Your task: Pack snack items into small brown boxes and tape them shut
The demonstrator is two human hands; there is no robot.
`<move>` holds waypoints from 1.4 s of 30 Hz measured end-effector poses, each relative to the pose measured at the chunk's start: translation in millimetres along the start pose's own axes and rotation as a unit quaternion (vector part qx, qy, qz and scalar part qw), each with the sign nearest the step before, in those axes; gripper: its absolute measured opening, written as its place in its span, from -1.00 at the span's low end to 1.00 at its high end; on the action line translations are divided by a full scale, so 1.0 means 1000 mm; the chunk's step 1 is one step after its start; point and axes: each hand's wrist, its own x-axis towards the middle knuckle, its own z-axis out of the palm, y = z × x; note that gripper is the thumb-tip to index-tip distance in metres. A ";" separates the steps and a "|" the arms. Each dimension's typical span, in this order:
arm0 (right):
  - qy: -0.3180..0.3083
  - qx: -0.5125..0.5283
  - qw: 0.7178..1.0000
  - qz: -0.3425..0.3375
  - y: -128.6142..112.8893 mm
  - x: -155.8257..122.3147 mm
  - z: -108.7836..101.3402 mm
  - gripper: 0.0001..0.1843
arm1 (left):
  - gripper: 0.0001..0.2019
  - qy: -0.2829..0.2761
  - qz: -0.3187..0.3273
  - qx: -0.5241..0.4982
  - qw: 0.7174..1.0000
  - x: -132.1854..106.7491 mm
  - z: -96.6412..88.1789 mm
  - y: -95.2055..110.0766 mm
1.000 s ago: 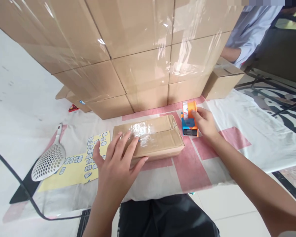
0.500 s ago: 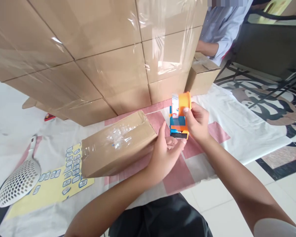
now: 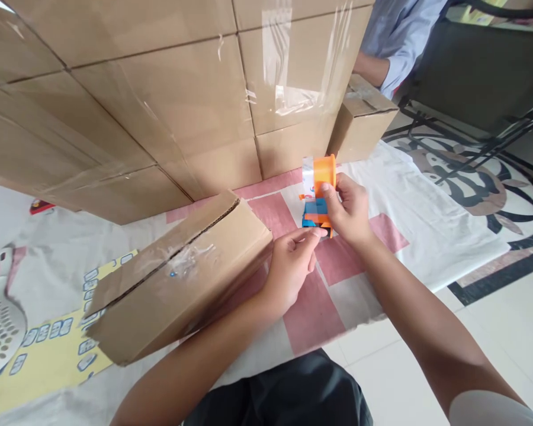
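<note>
The right hand (image 3: 352, 208) has its fingers clamped on the orange tape dispenser (image 3: 323, 176), held just above the cloth (image 3: 408, 195) beside the cardboard box (image 3: 177, 278). The left hand (image 3: 288, 267) pinches its fingers together at the dispenser's lower end, perhaps on tape.

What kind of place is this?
Probably an informal packing spot on a home floor, not a warehouse. A wall of taped cardboard boxes stands close by, the right hand holds a tape dispenser, and everything sits on a sheet spread over patterned floor tiles.
</note>
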 end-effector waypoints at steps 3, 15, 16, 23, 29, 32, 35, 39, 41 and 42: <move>0.018 0.006 0.999 0.027 0.006 0.003 0.003 -0.50 | -0.79 0.032 0.055 0.088 0.994 -0.005 -0.002 0.002; 0.040 0.003 0.997 0.060 0.011 0.005 0.004 -0.47 | -0.70 -0.049 0.047 0.034 0.997 -0.001 -0.013 -0.009; 0.041 0.004 0.997 0.060 0.013 0.006 0.003 -0.46 | -0.67 -0.057 0.029 0.014 0.998 -0.001 -0.012 -0.012; 0.061 0.024 0.994 0.092 0.015 0.009 0.005 -0.39 | -0.72 -0.059 -0.010 -0.035 0.998 0.000 -0.008 -0.026; 0.077 0.112 0.976 0.172 0.013 0.006 0.013 -0.37 | -0.74 -0.066 -0.012 -0.035 0.997 -0.002 -0.002 -0.035; 0.070 0.189 0.951 0.236 0.011 0.004 0.016 -0.41 | -0.73 -0.074 -0.017 -0.047 0.996 -0.005 -0.001 -0.037; 0.070 0.215 0.937 0.267 0.008 0.005 0.012 -0.47 | -0.72 -0.081 -0.011 -0.044 0.996 -0.004 -0.001 -0.037; 0.103 0.233 0.914 0.315 0.000 0.006 0.007 -0.57 | -0.74 -0.084 0.001 -0.014 0.996 0.000 -0.002 -0.037; 0.090 0.265 0.884 0.374 -0.002 0.004 0.006 -0.64 | -0.74 -0.088 0.003 -0.001 0.996 0.001 -0.003 -0.038; 0.077 0.280 0.871 0.396 -0.001 0.002 0.005 -0.67 | -0.74 -0.087 0.005 0.006 0.996 0.000 -0.004 -0.039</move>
